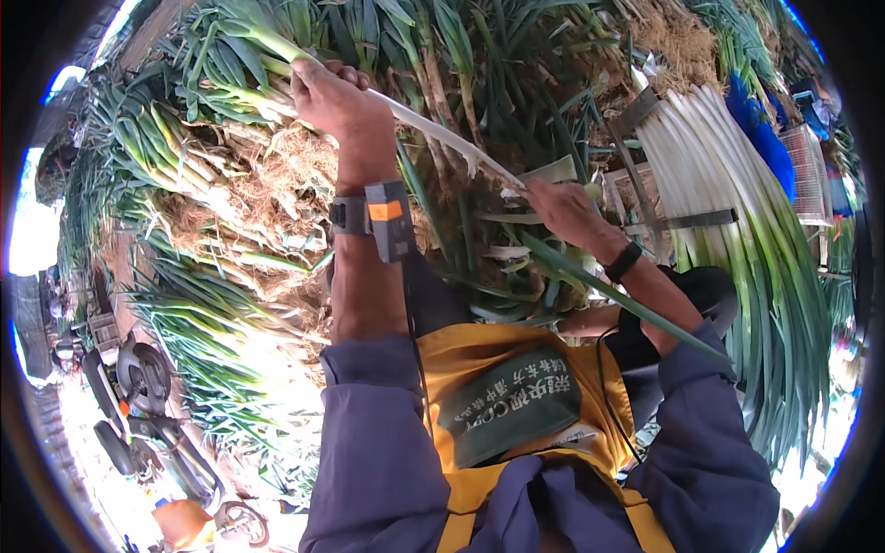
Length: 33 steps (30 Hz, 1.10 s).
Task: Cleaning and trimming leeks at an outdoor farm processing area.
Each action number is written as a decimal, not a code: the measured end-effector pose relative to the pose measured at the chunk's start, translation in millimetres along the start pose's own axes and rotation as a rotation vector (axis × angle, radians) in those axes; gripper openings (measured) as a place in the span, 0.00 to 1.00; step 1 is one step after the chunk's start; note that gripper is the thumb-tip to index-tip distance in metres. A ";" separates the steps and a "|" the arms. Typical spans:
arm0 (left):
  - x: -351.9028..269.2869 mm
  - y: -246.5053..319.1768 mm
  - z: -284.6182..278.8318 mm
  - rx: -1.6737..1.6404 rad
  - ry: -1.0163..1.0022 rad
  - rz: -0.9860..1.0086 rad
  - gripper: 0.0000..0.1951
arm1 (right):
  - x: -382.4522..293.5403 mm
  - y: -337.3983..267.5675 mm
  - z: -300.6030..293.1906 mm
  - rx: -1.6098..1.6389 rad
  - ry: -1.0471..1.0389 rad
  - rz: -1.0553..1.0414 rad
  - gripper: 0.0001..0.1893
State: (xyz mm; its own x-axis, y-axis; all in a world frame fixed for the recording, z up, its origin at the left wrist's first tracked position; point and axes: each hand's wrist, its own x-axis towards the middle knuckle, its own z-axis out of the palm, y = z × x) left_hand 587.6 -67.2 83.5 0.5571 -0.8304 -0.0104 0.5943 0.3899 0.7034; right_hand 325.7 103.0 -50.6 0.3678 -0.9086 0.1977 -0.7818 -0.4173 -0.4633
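Note:
A long white scallion stalk (435, 130) stretches slantwise between my two hands. My left hand (335, 97) is closed around it near where the white turns into green leaves. At the stalk's root end, the fingers of my right hand (567, 211) are closed on it; whether they also pinch a loose skin is hidden. A torn shred hangs from the stalk between the hands. One long green leaf (608, 290) crosses over my right forearm. Below the hands lie trimmed leaves and peelings (511, 252).
Cleaned scallions (726, 166) are stacked at my right in a metal-strip rack (639, 186). Rooted, unpeeled scallion bunches (173, 148) heap up on the left and ahead. Beyond the rack are a blue bag (760, 138) and a wire crate (805, 173). A scooter (166, 435) stands lower left.

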 end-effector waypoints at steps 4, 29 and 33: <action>-7.5 5.4 2.4 0.050 -0.029 0.079 0.14 | -22.4 34.2 7.0 -0.101 -0.124 0.129 0.09; 13.7 37.8 -27.6 -0.155 -0.184 -0.059 0.18 | 67.9 -44.2 -28.8 0.975 -0.246 0.344 0.14; 7.0 60.9 -20.4 -0.042 -0.067 0.074 0.16 | 51.8 25.3 -22.7 0.371 -0.270 0.197 0.10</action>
State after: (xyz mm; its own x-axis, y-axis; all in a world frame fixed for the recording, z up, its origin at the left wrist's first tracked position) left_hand 639.5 -41.1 111.8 0.5613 -0.8227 0.0894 0.5771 0.4666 0.6703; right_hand 313.6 45.0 -32.5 0.3864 -0.9127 -0.1325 -0.6358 -0.1595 -0.7552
